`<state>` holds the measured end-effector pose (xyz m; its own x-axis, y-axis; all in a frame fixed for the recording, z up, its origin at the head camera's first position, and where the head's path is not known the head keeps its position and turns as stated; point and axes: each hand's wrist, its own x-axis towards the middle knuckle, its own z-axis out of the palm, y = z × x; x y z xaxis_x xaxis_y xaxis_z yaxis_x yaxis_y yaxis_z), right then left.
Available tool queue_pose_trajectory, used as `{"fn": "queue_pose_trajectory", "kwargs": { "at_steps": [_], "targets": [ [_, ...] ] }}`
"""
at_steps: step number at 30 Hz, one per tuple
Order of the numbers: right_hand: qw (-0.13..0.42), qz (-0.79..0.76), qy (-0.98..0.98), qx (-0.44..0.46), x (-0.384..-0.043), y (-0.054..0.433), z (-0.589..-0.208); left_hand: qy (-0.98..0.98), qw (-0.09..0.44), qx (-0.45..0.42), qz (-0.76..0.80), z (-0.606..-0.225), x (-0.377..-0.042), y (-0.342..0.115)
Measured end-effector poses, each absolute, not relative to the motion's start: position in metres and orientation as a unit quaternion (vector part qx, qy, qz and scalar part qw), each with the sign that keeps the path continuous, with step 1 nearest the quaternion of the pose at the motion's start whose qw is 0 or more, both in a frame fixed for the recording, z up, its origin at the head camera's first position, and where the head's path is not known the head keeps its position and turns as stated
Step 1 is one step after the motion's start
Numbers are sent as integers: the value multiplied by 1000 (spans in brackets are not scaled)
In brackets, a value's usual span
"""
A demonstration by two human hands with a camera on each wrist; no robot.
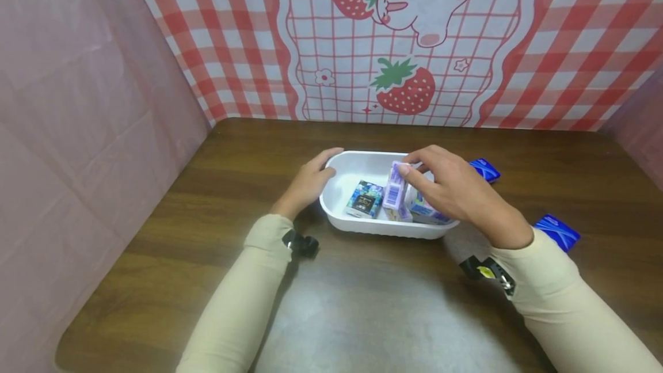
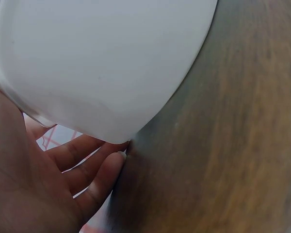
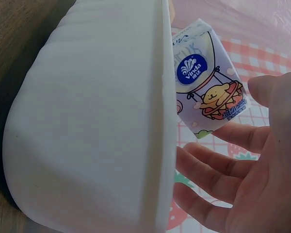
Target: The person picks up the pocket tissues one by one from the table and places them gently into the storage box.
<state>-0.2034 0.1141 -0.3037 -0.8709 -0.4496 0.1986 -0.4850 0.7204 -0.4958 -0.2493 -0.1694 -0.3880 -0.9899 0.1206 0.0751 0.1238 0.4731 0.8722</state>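
A white plastic basin (image 1: 357, 226) stands on the wooden table. My left hand (image 1: 309, 183) holds its left end, thumb at the rim and fingers along the outer wall (image 2: 102, 73). Over the basin, my right hand (image 1: 453, 183) pinches the upper corner of a lilac Vinda tissue pack (image 3: 211, 82) between thumb and index finger. This tissue pack stands tilted, its top above the rim, while the other right fingers hang loosely spread. Beside it in the basin lie a dark floral tissue pack (image 1: 365, 199) and a blue-green pack (image 1: 426, 212), partly hidden.
Two blue packs lie on the table right of the basin, one behind the right hand (image 1: 486, 170) and one near the right sleeve (image 1: 558, 232). A red-checked strawberry cloth (image 1: 243, 45) hangs behind the table. Pink sheeting (image 1: 93, 131) hangs at the left.
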Motion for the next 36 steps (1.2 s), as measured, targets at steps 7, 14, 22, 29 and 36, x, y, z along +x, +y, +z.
{"fn": "queue_pose_trajectory", "kwargs": {
  "at_steps": [7, 14, 22, 29, 36],
  "targets": [
    [27, 274, -928, 249, -204, 115, -303, -858, 4, -74, -509, -387, -249, -168],
    [25, 270, -930, 247, -204, 115, -303, -857, 3, -75, -510, -386, -249, -168],
    [21, 269, -930, 248, -204, 115, -304, -858, 6, -79, -507, -385, -249, -168],
    [15, 268, -930, 250, -204, 114, -304, -861, 12, -84, -501, -385, -250, -169],
    [23, 268, -927, 261, -208, 118, -306, -861, 13, -82, -502, -386, -249, -169]
  ]
}}
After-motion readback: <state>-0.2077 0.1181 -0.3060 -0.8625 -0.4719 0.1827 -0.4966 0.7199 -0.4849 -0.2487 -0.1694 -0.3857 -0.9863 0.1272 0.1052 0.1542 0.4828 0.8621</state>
